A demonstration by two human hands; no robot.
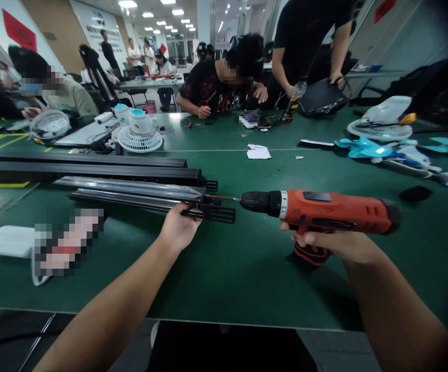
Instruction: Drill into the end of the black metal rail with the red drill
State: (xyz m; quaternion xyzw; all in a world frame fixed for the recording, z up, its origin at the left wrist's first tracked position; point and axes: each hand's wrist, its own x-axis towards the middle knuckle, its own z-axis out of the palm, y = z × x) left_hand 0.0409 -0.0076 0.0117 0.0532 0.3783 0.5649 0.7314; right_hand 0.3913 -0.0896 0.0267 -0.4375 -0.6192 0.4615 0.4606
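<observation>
My right hand (324,243) is wrapped round the handle of an orange and black cordless drill (340,209), which points left. Its long thin bit (224,197) reaches to the end of a black metal profile (162,188) with a shiny, film-like top; whether the tip sits in a screw or a hole is hidden. Near that end my left hand (181,227) grips the profile from below, thumb on the near side and fingers mostly out of sight beneath. A slotted black bracket (219,213) sticks out of the profile's end, just right of the left hand.
Behind the held profile lie more long black profiles (92,169). White fans (139,137) stand farther back, and blue fan blades (363,148) lie at right. A white box (5,241) is at left, paper scraps (258,151) in the middle. People sit and stand across the green table (247,289).
</observation>
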